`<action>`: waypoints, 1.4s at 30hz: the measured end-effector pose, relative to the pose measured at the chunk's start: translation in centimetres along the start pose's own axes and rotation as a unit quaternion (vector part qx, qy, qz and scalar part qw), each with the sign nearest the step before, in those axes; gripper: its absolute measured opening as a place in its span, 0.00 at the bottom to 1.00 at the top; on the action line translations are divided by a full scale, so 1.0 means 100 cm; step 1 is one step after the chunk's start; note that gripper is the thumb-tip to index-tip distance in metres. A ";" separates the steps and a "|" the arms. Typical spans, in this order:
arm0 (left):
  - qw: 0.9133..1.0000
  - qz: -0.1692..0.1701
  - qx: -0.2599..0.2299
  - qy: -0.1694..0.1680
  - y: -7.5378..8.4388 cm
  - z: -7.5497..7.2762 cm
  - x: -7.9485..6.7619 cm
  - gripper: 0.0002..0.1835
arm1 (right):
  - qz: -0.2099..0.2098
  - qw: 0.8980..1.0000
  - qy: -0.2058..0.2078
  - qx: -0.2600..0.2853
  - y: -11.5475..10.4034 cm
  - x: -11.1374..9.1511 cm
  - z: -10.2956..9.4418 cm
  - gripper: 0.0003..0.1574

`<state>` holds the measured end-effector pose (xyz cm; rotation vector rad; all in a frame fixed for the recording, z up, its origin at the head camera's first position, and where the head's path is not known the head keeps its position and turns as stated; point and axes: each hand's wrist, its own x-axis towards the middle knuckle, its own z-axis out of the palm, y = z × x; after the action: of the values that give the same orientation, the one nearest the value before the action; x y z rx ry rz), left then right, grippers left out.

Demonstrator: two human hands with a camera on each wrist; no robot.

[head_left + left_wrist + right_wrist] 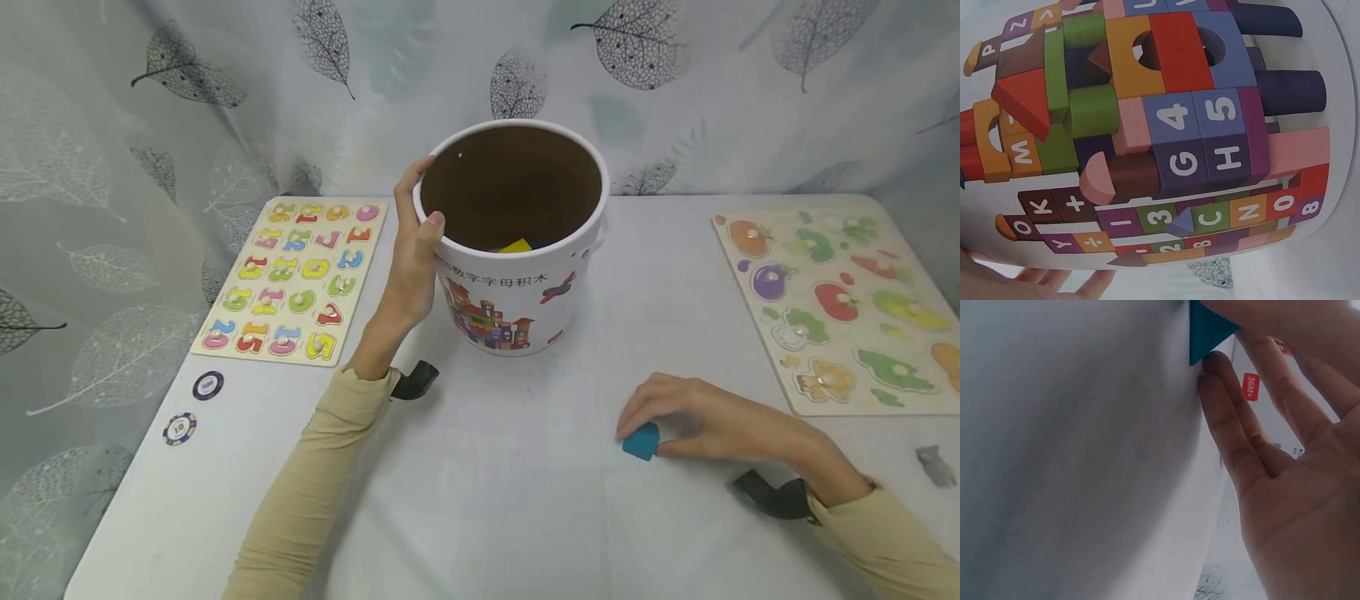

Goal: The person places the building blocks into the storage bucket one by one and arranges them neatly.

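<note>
A white bucket (495,312) with a picture of coloured blocks (1185,125) stands upright on the table. My left hand (414,258) grips its left rim, the thumb at the edge and the fingers on the outside. Inside the bucket a yellow block (516,247) shows; the rest of the interior is mostly dark. To the bucket's front right, my right hand (697,417) pinches a small teal block (641,441) between thumb and fingers, at or just above the tabletop. From the right wrist, the teal block (1210,331) shows a triangular face.
A number puzzle board (291,283) lies left of the bucket, with two poker chips, one dark (207,385) and one pale-faced (180,428), in front of it. On the right lies a vegetable puzzle board (847,312). A leaf-patterned curtain (442,58) hangs behind the table.
</note>
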<state>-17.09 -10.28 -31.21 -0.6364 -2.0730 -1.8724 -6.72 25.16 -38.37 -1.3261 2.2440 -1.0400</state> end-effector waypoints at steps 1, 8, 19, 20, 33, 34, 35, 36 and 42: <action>1.000 0.000 0.003 0.000 0.000 0.000 0.000 0.44 | 0.001 1.000 0.000 0.000 0.000 0.001 0.001 0.25; 1.000 0.002 0.005 -0.001 -0.001 0.000 0.000 0.45 | -0.016 0.999 0.025 0.026 -0.006 0.014 -0.012 0.22; 1.000 0.007 0.007 -0.006 -0.001 0.003 0.001 0.52 | -0.114 0.960 0.246 -0.069 -0.072 0.086 -0.108 0.30; 1.000 0.008 0.007 -0.007 -0.001 0.003 0.001 0.51 | -0.113 0.954 0.269 -0.069 -0.076 0.094 -0.115 0.30; 1.000 0.007 0.019 -0.005 -0.002 0.004 0.002 0.55 | -0.058 0.936 0.347 0.007 -0.062 0.155 -0.137 0.21; 1.000 0.006 0.019 -0.004 -0.002 0.003 0.002 0.55 | -0.053 0.937 0.345 0.000 -0.062 0.156 -0.138 0.21; 1.000 0.005 0.020 -0.004 -0.002 0.003 0.001 0.56 | -0.049 0.938 0.343 -0.003 -0.062 0.156 -0.138 0.21; 1.000 0.004 0.020 -0.003 -0.002 0.003 0.001 0.56 | -0.047 0.939 0.341 -0.006 -0.062 0.157 -0.138 0.21; 1.000 0.004 0.020 0.003 -0.002 0.001 0.000 0.58 | -0.046 0.942 0.333 -0.003 -0.061 0.160 -0.138 0.21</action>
<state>-17.18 -10.23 -31.38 -0.6267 -2.0960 -1.8216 -19.42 15.41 -23.32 -1.2080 2.6578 -1.7224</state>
